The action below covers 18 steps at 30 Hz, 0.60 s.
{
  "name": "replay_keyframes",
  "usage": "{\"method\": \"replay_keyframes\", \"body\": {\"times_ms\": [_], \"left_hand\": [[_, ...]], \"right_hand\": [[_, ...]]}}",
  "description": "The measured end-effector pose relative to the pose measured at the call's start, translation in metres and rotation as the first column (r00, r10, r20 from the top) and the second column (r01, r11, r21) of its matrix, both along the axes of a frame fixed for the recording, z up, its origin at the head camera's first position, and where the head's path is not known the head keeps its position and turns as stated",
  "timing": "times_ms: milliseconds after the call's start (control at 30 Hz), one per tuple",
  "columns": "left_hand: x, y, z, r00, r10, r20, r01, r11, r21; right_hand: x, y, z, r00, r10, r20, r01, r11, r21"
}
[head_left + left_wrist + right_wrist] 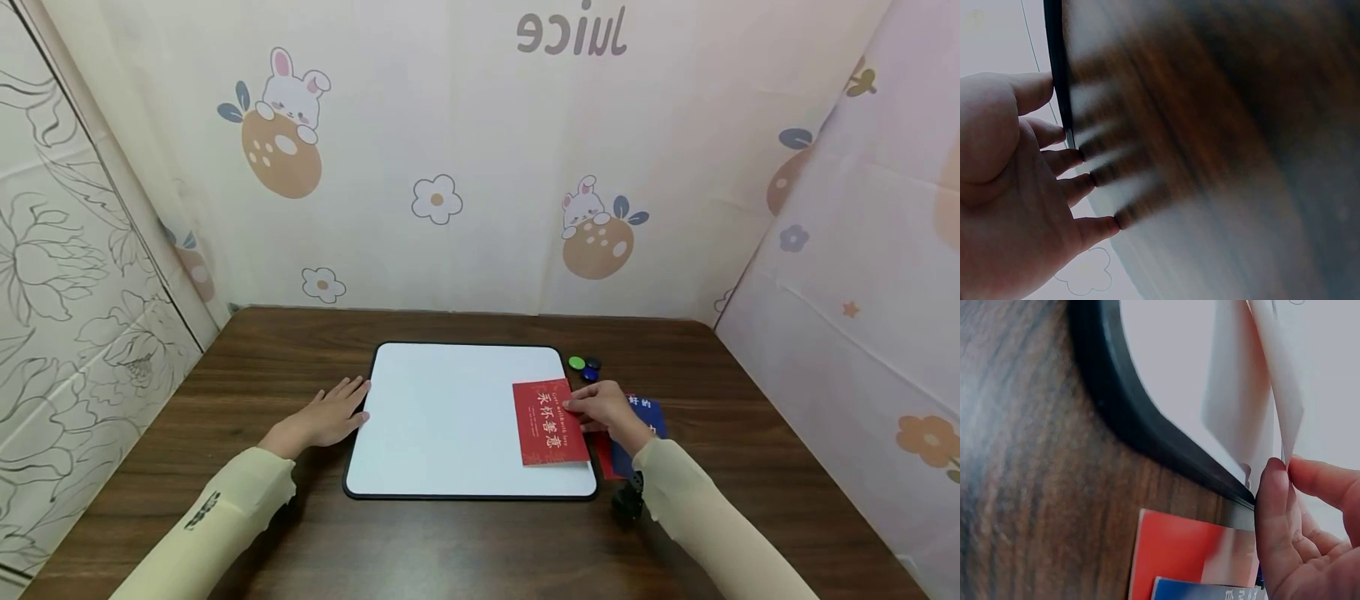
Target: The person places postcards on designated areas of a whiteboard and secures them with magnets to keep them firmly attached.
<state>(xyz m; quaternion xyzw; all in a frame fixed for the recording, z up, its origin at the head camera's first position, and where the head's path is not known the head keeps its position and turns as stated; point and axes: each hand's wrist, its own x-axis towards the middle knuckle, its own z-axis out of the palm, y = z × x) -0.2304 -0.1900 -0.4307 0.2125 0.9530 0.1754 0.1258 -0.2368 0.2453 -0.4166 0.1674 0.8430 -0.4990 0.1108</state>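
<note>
A whiteboard with a black rim lies flat on the wooden table. Over its right part, my right hand pinches the edge of a red card with white characters between thumb and finger. The right wrist view shows that card's pale underside tilted above the board. At the board's left edge, my left hand rests with its fingers spread, the fingertips and thumb touching the rim. In the left wrist view the left hand appears palm-on, holding nothing.
A blue card overlaps another red card to the right of the board, partly hidden under my right arm. Near the board's upper right corner sit a green magnet-like disc, a blue one and a black one.
</note>
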Motion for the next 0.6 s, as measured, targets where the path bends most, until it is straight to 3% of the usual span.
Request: {"method": "replay_keyframes", "body": {"times_ms": [600], "left_hand": [[-0.0016, 0.0, 0.0004, 1.0, 0.004, 0.001, -0.004, 1.0, -0.012]], "right_hand": [[0.0009, -0.0028, -0.0052, 0.997, 0.029, -0.071, -0.024, 0.997, 0.073]]}}
